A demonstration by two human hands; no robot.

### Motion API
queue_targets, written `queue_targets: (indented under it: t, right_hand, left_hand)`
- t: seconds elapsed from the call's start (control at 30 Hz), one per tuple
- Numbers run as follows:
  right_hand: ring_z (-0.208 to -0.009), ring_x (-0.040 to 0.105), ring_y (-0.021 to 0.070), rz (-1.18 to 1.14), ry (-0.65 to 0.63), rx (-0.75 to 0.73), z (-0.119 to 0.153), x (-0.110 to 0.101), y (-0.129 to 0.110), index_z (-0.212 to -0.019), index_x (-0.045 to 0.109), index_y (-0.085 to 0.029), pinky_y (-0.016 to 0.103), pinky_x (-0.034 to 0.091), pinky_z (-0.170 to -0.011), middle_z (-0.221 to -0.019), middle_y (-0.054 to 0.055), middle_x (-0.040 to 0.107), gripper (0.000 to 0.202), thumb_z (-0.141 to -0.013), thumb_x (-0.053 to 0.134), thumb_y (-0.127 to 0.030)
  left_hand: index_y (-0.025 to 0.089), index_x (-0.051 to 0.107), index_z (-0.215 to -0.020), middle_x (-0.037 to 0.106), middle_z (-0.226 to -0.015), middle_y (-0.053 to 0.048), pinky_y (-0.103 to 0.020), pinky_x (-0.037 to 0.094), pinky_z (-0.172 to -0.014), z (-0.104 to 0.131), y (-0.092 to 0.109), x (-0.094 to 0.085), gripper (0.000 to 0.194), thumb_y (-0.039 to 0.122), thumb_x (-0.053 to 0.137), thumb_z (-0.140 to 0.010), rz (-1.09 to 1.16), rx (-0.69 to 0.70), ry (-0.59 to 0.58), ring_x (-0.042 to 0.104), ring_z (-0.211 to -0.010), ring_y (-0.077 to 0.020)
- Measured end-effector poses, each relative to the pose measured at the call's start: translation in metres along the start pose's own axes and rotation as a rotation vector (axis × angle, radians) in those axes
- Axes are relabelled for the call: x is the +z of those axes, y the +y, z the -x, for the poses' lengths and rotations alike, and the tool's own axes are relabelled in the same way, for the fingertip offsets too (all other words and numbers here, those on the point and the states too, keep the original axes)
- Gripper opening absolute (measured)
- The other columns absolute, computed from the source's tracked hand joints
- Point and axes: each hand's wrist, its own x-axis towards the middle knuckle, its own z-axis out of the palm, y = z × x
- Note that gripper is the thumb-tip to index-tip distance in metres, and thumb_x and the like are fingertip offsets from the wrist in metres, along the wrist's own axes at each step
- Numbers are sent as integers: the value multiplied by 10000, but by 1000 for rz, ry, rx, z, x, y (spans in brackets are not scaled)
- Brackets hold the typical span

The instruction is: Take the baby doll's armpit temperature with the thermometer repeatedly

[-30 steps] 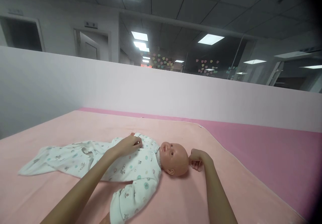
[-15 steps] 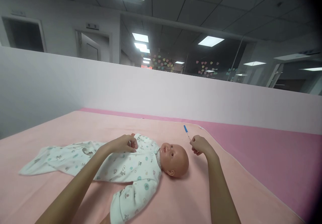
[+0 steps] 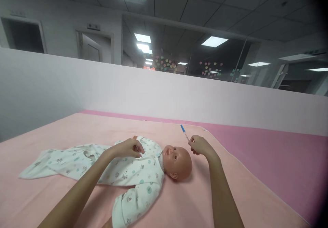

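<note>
A baby doll in white patterned pyjamas lies on its back, its head to the right. Over the doll's chest is my left hand, its fingers loosely bent and apart at the cloth. Nothing shows between them; whether the fingertips touch the pyjamas, I cannot tell. My right hand pinches the lower end of a thin thermometer with a blue top. It is held tilted up to the left, just beyond the doll's head and apart from it.
A peach blanket lies under the doll, over a pink mat. A low white partition runs along the back. Beyond it stand a glass wall with heart stickers and a doorway.
My right hand has moved slightly left and up with the thermometer, nearer the doll's head. My left hand has shifted a little right over the chest. The doll stays put.
</note>
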Motion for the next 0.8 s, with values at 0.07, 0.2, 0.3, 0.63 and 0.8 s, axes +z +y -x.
queue_targets:
  t: [0.07, 0.2, 0.3, 0.63, 0.8]
  right_hand:
    - [-481, 584, 116, 5, 3, -6, 0, 1, 0, -690, 470, -162, 198, 381, -430, -637, 59, 645, 59, -745, 454, -174]
    - [-485, 585, 116, 4, 11, -16, 0, 1, -1, -713, 487, -160, 200, 373, -439, -640, 53, 649, 63, -753, 449, -189]
    - [-487, 581, 109, 11, 22, -36, 2, 0, -3, -729, 504, -158, 198, 361, -451, -640, 43, 649, 71, -760, 448, -189]
    - [-511, 569, 99, 50, 78, -108, 18, -6, -22, -751, 555, -156, 198, 338, -488, -635, 27, 645, 144, -778, 419, -191]
    - [-565, 573, 114, 75, 131, -157, 28, -6, -36, -762, 615, -167, 208, 322, -501, -696, 42, 657, 185, -782, 437, -213]
  left_hand:
    - [217, 675, -902, 652, -836, -10, -243, 436, -669, -1, 2, 2, 263, 361, 570, -707, -20, 14, 10, 573, -699, -137]
    - [211, 681, -888, 657, -824, -12, -241, 440, -670, -4, 6, 8, 253, 339, 571, -699, -87, 33, 47, 581, -707, -141]
    - [225, 684, -875, 661, -841, -8, -237, 437, -691, -6, 12, 12, 229, 269, 557, -689, -170, 57, 105, 588, -727, -142]
    - [230, 664, -908, 673, -880, -16, -254, 416, -715, -21, 20, 35, 297, 209, 390, -797, -308, 161, 282, 594, -781, -153]
    - [192, 662, -841, 668, -825, -43, -255, 411, -663, -33, 13, 29, 292, 311, 395, -831, -240, 40, 414, 588, -741, -170]
